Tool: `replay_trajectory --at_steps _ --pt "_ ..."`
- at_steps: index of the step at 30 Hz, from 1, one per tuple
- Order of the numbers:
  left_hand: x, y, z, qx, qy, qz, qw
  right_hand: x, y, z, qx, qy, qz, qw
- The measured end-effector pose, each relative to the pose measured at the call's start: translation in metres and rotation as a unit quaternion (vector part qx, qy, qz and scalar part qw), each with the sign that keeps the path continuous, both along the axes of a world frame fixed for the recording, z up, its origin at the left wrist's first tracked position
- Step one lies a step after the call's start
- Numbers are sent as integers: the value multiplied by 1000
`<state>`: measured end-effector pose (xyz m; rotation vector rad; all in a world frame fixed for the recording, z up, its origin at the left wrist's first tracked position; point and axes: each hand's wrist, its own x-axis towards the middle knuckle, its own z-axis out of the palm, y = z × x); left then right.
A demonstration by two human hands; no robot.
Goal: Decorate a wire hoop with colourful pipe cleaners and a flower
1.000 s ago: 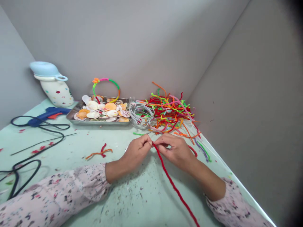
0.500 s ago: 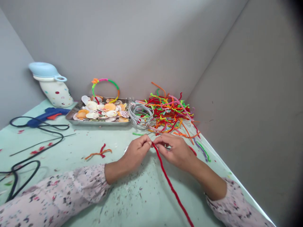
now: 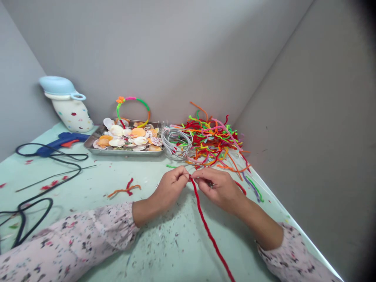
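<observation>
A fuzzy red pipe cleaner (image 3: 209, 232) runs from my fingertips down toward the front of the table. My left hand (image 3: 172, 183) pinches its upper end between thumb and forefinger. Right beside it, my right hand (image 3: 219, 188) has its thumb and bent fingers at the same spot, closed around the red strand. A short red piece shows beyond the right hand's knuckles. Exactly how the strand is twisted or bent between the fingertips is hidden. Left of my hands lies a small orange and red twist of pipe cleaner (image 3: 126, 188).
Behind my hands stand a metal tray (image 3: 126, 153) of seashells, a coil of grey wire (image 3: 177, 143) and a heap of coloured pipe cleaners (image 3: 210, 137). A colourful ring (image 3: 149, 114) rises over the tray. At left are a blue glue gun (image 3: 48, 150), its black cord (image 3: 76, 172) and a bottle (image 3: 72, 113).
The whole view has shifted slightly. Both hands stay together at the red pipe cleaner, with only small finger movement, and its lower end has swung a little to the left.
</observation>
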<state>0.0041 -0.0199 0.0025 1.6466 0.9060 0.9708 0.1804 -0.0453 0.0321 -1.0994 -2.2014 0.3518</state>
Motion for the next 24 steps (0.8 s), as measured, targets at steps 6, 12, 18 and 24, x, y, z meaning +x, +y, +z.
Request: replay_trajectory --at_steps 6,12,18,24 --pt "0 -2 -2 3 -3 6 1000 0 1 -1 17 -9 0 1000" --pt "1 0 -2 -7 -1 4 1000 1 1 -3 30 -18 -4 999" --pt "1 1 -4 -10 -2 3 1000 0 0 -2 19 -18 -11 1000" --pt "1 1 -7 -6 -10 0 1000 -1 -1 -1 9 -18 -20 1000"
